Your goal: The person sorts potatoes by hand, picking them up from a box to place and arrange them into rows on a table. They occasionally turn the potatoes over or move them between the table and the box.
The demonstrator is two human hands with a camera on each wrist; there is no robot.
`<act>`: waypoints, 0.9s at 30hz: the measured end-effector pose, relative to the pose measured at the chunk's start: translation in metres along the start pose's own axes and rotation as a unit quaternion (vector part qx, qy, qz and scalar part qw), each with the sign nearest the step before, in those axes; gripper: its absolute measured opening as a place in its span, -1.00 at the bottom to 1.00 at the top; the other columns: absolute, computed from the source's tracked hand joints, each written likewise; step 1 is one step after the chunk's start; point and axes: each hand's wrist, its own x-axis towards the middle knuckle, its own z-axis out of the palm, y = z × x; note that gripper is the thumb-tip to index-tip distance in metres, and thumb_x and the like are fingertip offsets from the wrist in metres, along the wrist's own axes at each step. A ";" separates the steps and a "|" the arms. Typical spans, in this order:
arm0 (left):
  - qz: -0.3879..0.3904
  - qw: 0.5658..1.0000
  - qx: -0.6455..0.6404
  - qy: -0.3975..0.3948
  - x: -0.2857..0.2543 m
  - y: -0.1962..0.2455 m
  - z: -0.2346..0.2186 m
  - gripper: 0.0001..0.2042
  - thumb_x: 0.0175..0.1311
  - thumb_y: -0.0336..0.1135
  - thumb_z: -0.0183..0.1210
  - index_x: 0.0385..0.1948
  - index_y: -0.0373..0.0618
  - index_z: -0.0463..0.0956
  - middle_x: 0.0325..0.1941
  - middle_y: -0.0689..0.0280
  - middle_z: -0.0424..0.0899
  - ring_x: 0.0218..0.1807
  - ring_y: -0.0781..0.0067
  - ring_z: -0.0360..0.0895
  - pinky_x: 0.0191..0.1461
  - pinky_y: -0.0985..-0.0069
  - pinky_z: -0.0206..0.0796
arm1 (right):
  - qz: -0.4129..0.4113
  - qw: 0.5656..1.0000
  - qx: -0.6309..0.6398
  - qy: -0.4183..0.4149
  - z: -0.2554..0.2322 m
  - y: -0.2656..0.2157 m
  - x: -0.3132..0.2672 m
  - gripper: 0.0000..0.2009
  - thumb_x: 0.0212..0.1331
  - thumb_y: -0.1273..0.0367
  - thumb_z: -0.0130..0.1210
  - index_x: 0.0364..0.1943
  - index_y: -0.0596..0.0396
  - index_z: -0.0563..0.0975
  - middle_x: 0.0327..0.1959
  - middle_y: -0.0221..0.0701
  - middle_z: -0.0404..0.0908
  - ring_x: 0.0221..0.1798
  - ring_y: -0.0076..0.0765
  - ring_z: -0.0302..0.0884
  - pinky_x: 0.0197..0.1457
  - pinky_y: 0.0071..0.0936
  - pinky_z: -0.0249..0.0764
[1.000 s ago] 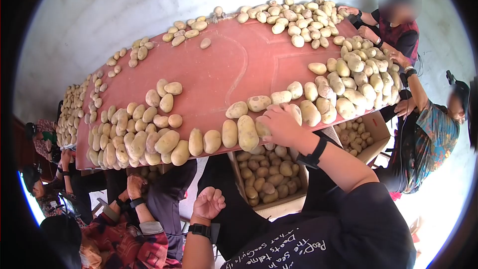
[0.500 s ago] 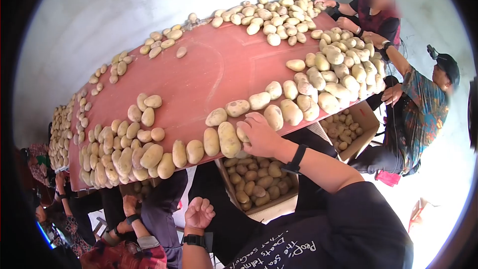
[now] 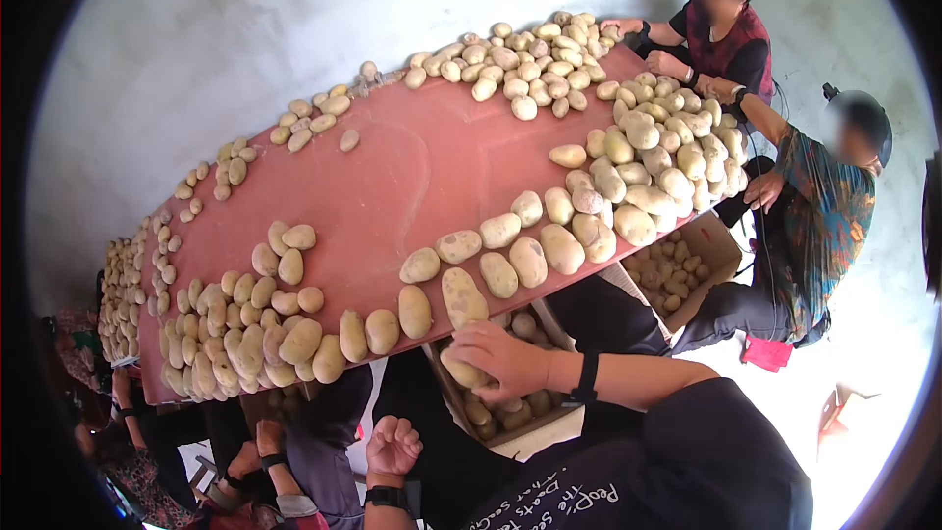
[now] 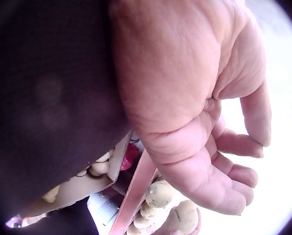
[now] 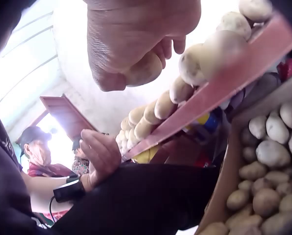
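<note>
Right hand (image 3: 502, 358): grip closed round 1 potato (image 3: 459, 370), thumb one side, fingers the other. It's held just off the front edge of the red table (image 3: 343, 186), above 1 cardboard box (image 5: 223, 178) of potatoes (too piled up to count). Left hand (image 3: 393, 447): idle, fingers loosely bent, beside the dark trouser leg (image 5: 151, 200).

On the table: 1 edge potato (image 3: 463, 297) right by the right hand's fingers, 1 lone potato (image 3: 348, 140) toward the back, 1 cluster of 4 (image 3: 290, 266) behind the left-hand pile (image 3: 235, 339). A second box (image 3: 724, 245), also with potatoes, sits under the right end. 2 people (image 3: 731, 39) there.
</note>
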 end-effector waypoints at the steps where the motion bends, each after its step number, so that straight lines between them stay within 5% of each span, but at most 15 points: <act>1: 0.000 1.000 0.000 -0.002 0.001 0.000 0.001 -0.74 0.20 -0.21 0.19 -0.50 -0.01 0.26 -0.40 0.39 0.30 -0.20 0.39 0.40 -0.08 0.33 0.38 | -0.010 1.000 -0.008 -0.004 0.002 0.000 -0.001 -0.37 -0.22 0.37 0.23 0.09 0.11 0.33 0.05 -0.14 0.31 0.17 0.05 0.23 0.28 -0.11 0.17; 11: 0.014 1.000 -0.016 0.002 0.000 -0.003 0.000 -0.78 0.24 -0.20 0.15 -0.46 -0.09 0.34 -0.35 0.30 0.39 -0.17 0.31 0.47 -0.04 0.31 0.42 | 0.036 0.997 0.072 -0.001 -0.016 -0.004 0.006 -0.38 -0.14 0.37 0.21 0.13 0.11 0.29 0.07 -0.17 0.33 0.18 -0.01 0.25 0.28 -0.19 0.19; 14: 0.012 1.000 -0.022 0.001 -0.001 -0.002 0.000 -0.78 0.24 -0.20 0.15 -0.45 -0.08 0.34 -0.35 0.30 0.38 -0.16 0.30 0.47 -0.02 0.31 0.41 | 0.112 0.987 0.113 -0.018 -0.043 -0.010 0.014 -0.37 -0.11 0.36 0.19 0.16 0.11 0.28 0.10 -0.13 0.33 0.18 0.00 0.27 0.28 -0.21 0.20; 18: 0.006 1.000 -0.026 0.001 -0.002 -0.001 -0.001 -0.78 0.24 -0.21 0.15 -0.47 -0.05 0.31 -0.37 0.34 0.35 -0.17 0.33 0.43 -0.02 0.31 0.39 | 0.115 0.990 -0.012 0.086 -0.102 0.021 0.040 -0.38 -0.09 0.34 0.18 0.16 0.12 0.27 0.08 -0.07 0.37 0.15 0.03 0.32 0.21 -0.25 0.29; 20: 0.000 1.000 -0.024 0.001 -0.003 -0.001 0.000 -0.79 0.25 -0.24 0.13 -0.49 0.01 0.26 -0.40 0.41 0.29 -0.19 0.41 0.39 -0.01 0.31 0.37 | 0.235 0.963 -0.097 0.089 -0.134 0.062 0.048 -0.39 -0.10 0.32 0.18 0.14 0.11 0.29 0.04 -0.05 0.41 0.14 0.05 0.33 0.16 -0.24 0.34; 24: 0.002 1.000 -0.009 0.004 -0.003 -0.001 0.002 -0.77 0.23 -0.23 0.15 -0.50 0.00 0.26 -0.41 0.40 0.28 -0.21 0.41 0.39 -0.05 0.33 0.39 | 0.346 0.867 -0.358 -0.028 -0.181 0.141 0.064 -0.46 -0.06 0.27 0.17 0.08 0.13 0.35 0.06 -0.01 0.39 0.06 0.11 0.40 0.16 -0.20 0.36; 27: 0.006 1.000 0.004 0.014 0.001 -0.002 0.003 -0.75 0.22 -0.21 0.17 -0.50 0.00 0.25 -0.41 0.40 0.28 -0.22 0.41 0.39 -0.07 0.35 0.39 | 0.401 0.828 -0.389 -0.041 -0.184 0.183 0.056 -0.59 0.00 0.30 0.14 -0.02 0.10 0.44 0.01 -0.09 0.45 0.05 0.08 0.43 0.15 -0.16 0.36</act>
